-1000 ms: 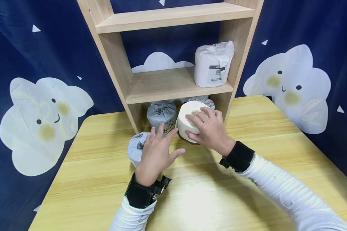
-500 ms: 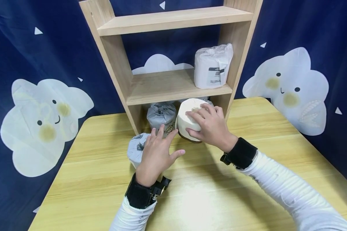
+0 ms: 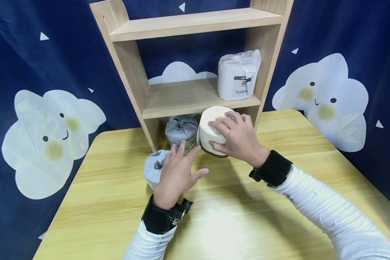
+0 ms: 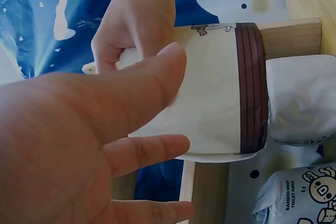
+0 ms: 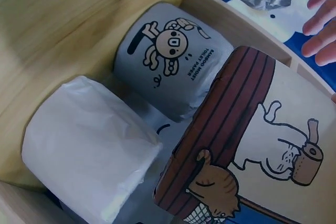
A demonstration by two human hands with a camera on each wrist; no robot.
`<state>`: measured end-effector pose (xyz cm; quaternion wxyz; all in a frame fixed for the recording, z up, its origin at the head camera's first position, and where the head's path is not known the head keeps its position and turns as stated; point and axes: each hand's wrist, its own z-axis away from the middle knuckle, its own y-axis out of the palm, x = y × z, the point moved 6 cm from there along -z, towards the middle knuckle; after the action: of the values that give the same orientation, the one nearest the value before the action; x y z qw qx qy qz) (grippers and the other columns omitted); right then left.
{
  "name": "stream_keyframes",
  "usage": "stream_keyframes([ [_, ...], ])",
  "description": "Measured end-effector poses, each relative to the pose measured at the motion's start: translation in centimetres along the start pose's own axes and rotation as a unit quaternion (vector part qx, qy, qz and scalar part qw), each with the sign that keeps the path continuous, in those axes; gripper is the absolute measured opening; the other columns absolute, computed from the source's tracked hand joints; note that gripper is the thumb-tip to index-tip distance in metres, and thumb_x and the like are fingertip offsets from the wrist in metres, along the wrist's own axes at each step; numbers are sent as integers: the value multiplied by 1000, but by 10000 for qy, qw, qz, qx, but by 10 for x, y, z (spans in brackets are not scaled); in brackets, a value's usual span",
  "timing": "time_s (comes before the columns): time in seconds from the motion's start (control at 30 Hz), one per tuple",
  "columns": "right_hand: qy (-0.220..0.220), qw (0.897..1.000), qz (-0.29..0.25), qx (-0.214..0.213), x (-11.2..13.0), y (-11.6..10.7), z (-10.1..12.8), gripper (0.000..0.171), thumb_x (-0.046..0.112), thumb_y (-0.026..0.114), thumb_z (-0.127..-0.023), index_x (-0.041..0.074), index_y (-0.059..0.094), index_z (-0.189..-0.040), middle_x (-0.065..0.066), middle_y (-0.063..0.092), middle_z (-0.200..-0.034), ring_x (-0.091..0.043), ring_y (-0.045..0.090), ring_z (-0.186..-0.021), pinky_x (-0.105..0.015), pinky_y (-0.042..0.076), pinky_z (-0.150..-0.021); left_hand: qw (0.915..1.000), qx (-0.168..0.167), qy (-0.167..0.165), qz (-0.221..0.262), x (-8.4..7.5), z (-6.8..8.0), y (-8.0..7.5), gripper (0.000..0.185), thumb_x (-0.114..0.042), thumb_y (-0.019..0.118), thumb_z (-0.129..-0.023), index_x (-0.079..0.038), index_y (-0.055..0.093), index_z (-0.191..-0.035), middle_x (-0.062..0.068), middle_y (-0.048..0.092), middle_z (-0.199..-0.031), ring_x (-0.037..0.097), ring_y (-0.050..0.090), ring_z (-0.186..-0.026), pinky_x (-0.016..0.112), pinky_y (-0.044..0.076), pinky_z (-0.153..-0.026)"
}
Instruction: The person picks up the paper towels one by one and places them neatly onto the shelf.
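We read "BAMBOO MOIST TOILET PAPER" on the grey roll (image 5: 170, 59) under the shelf (image 3: 195, 97). Right hand (image 3: 238, 139) fingers curl round the cream roll (image 3: 211, 130), seemingly just off the worktop (image 3: 279, 202). Left hand (image 3: 177, 173) hovers, fingers spread, holding nothing, over another grey roll (image 3: 152, 168).

Wooden table (image 3: 279, 202): shelf unit (image 3: 130, 79), grey roll (image 3: 152, 169).
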<state>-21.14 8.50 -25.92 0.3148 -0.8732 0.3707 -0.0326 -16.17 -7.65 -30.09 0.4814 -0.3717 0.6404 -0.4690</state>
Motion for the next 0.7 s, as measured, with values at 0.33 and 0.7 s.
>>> stream_keyframes([
  [0.33,135,9998,-117,-79,-5,-9,-8,51,41,77,-74,8,69,-113,-13,69,-100,-40,56,-105,-55,40,-73,10000,-1,23,13,0,0,0,71,-55,66,-86,-24,45,-147,24,26,-154,49,20,-139,58,20,-111],
  [0.7,95,9998,-131,-108,-4,-18,-20,52,41,76,-76,8,68,-115,-13,69,-100,-40,55,-107,-55,39,-76,9999,-78,108,-66,0,0,-2,71,-55,66,-86,-23,45,-146,25,28,-153,51,23,-138,59,22,-110],
])
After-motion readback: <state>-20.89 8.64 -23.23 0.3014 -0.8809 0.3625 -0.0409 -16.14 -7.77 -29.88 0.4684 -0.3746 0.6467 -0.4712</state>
